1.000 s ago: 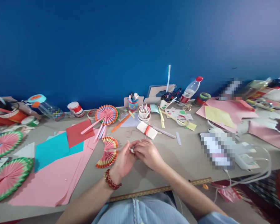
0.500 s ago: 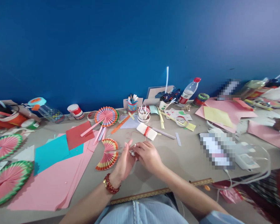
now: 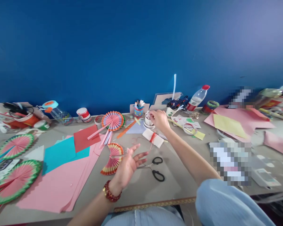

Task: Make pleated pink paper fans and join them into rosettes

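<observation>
My left hand (image 3: pixel 128 164) is held palm up over the table with its fingers spread and nothing in it. Just right of it lie scissors with black handles (image 3: pixel 158 175), their blades partly behind my fingers. My right hand (image 3: pixel 159 121) reaches forward to a small white cup (image 3: pixel 147 121), fingers curled together at its rim. What those fingers hold, if anything, is hidden. In front of the cup rests a white block wound with red thread (image 3: pixel 153 138). A half-round pleated paper fan (image 3: pixel 113 158) lies left of my left hand.
Pink sheets (image 3: pixel 52 185), a blue sheet (image 3: pixel 58 155) and a red sheet (image 3: pixel 86 138) overlap on the left, beside watermelon-coloured paper fans (image 3: pixel 19 180). A round fan (image 3: pixel 113 121) and a pen cup (image 3: pixel 138 111) stand further back. A bottle (image 3: pixel 196 99) leans near the blue wall.
My hands have come apart. The right one has moved forward to the white cup, while the left has opened. Scissors now show on the table where my hands were. The view has shifted slightly.
</observation>
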{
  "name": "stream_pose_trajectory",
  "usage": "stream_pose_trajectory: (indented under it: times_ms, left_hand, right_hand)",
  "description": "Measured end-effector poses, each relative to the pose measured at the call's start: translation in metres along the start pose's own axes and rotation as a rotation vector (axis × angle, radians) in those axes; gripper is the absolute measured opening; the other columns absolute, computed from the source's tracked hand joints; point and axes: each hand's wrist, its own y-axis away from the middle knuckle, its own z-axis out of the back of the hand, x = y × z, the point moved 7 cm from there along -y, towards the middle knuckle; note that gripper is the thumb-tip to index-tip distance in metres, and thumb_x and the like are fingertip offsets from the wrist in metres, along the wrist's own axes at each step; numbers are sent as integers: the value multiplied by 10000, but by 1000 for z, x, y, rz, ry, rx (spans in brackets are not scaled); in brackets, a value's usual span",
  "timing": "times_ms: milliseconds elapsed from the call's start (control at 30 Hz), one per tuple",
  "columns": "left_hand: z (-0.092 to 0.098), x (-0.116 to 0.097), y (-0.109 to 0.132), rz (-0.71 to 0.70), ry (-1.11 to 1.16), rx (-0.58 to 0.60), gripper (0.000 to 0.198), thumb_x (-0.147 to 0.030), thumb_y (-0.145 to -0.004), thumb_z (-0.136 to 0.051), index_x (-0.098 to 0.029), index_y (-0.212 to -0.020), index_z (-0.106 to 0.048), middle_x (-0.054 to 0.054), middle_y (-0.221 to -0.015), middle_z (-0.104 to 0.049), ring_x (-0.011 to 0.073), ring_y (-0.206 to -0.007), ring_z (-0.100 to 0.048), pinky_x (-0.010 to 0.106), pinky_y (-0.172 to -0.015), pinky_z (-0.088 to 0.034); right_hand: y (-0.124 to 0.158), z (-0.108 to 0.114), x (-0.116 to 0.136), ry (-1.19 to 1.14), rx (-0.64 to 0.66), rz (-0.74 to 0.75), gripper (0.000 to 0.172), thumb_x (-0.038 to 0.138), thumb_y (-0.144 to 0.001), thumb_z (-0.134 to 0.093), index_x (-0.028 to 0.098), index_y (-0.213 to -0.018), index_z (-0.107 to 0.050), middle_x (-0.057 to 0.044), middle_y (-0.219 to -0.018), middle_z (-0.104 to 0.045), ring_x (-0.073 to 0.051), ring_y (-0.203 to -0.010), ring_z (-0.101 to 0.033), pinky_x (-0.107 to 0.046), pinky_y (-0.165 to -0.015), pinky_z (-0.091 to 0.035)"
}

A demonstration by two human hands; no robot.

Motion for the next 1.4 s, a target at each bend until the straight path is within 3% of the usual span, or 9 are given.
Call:
stream_pose_trajectory:
  times_ms: [67, 200, 367, 467, 733, 933, 1100, 1200, 1400]
  left_hand:
    - [10, -11, 4, -58, -75, -33, 497, -535, -929, -526, -173, -1264, -589, 153, -1310, -598, 319, -1179, -596, 465, -975, -472]
    - [40, -38, 16, -170, -253, -146, 383, -444, -912, -590, -194, -1199, -629, 121, -1453, -472, 287, -1128, -611, 395, -884, -528]
    - [65, -65, 32, -248, -347, -222, 357, -398, -944, -547, -204, -1236, -614, 124, -1374, -539, 249, -1079, -617, 346, -841, -529]
    - [73, -74, 39, -280, -366, -262, 306, -368, -939, -558, -203, -1181, -647, 116, -1370, -539, 236, -1047, -620, 336, -825, -534]
    - [85, -80, 50, -297, -382, -292, 189, -325, -899, -630, -188, -987, -725, 99, -1234, -629, 229, -1001, -640, 329, -823, -537]
    - [84, -81, 46, -306, -371, -318, 172, -330, -882, -656, -183, -913, -740, 80, -1110, -679, 200, -944, -650, 294, -786, -537]
    - [88, -82, 45, -320, -414, -347, 200, -355, -857, -678, -184, -932, -749, 71, -1019, -709, 199, -919, -659, 288, -781, -540]
    - [90, -83, 45, -338, -444, -360, 203, -357, -850, -680, -182, -928, -747, 71, -983, -716, 215, -922, -663, 310, -789, -543]
    - [76, -78, 40, -315, -435, -297, 182, -335, -855, -675, -170, -905, -736, 75, -964, -722, 204, -901, -664, 306, -777, -540]
  right_hand:
    - [-2, -7, 6, 80, 67, 51, 216, 142, -833, -545, 173, -907, -746, -119, -824, -709, -263, -926, -580, -369, -836, -342]
    - [-13, -22, 11, 204, 262, 194, 191, 113, -782, -573, 182, -729, -743, -139, -797, -702, -272, -964, -549, -397, -861, -291]
    - [-21, -38, 15, 310, 431, 367, 173, 221, -778, -592, 205, -748, -761, -114, -861, -747, -302, -1067, -529, -449, -958, -253]
    - [-16, -41, 23, 353, 406, 420, 258, 338, -797, -584, 165, -806, -776, -143, -872, -746, -335, -1082, -518, -512, -1054, -171]
    - [-9, -26, 26, 279, 228, 509, 198, 238, -834, -569, 197, -859, -762, -81, -910, -745, -292, -1056, -549, -540, -1144, -74]
    - [-7, 3, 17, 122, 105, 502, 233, 347, -916, -549, 266, -826, -749, -10, -909, -754, -249, -1067, -559, -541, -1123, -181]
    - [25, 17, 0, -160, 100, 343, 230, 378, -907, -562, 227, -899, -735, -60, -994, -731, -216, -1000, -588, -341, -929, -413]
    - [51, -2, -32, -221, 190, 2, 209, 358, -862, -588, 217, -807, -732, -49, -871, -715, -194, -817, -618, -287, -739, -435]
    - [72, -43, -58, -278, 201, -203, 173, 346, -777, -636, 210, -718, -725, -9, -741, -698, -177, -695, -621, -246, -581, -408]
